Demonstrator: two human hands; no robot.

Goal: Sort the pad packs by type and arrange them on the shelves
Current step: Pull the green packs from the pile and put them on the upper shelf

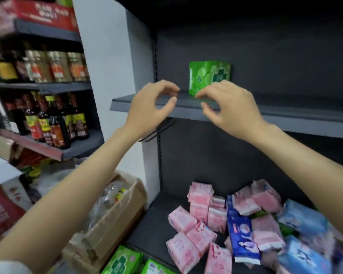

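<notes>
A: Well, start close in. What lies nearest?

B: Two green packs (125,261) at the bottom edge, then the mixed heap on the lower shelf (152,220): pink packs (181,221), about a dozen as far as I can count through the blur, one dark blue pack (241,232) standing on end, and light blue packs (303,217) at the right, at least three. More green peeks from under the heap; I cannot count it.

A: And the hands?

B: Both are raised in front of the upper shelf (147,101). The left hand (149,107) has fingers and thumb curled towards each other with nothing between them. The right hand (228,107) is curled too, its fingertips touching or just beside the foot of the green pack on the upper shelf (209,76); whether it pinches the pack or has let go, I cannot tell.

A: So how far along?

B: Barely begun, I'd judge. One green pack stands upright up there, nothing else beside it. The whole heap below remains unsorted, and the two near green ones likely go up next.
</notes>
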